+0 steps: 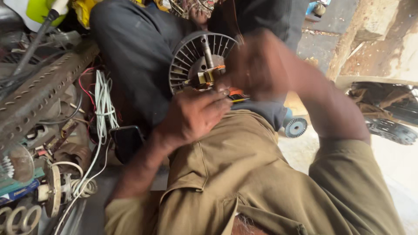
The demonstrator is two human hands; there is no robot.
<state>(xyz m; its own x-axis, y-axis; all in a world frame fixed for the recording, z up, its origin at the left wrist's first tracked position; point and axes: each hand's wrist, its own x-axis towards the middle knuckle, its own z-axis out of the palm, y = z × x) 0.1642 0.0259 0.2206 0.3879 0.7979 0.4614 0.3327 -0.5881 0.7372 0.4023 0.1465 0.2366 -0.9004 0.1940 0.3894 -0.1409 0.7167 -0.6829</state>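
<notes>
Left hand pinches the finned motor at its lower edge; blurred right hand, grip unclear, crowds its right side; white wires alongside.

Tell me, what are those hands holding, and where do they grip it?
A round finned motor part. The left hand grips its lower edge near the copper windings; the right hand, blurred, is at its right side, exact grip unclear.

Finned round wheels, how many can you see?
2: a big grey finned rotor held between both hands, and a small finned wheel on the floor beside the right knee. Clutter may hide more.
</notes>
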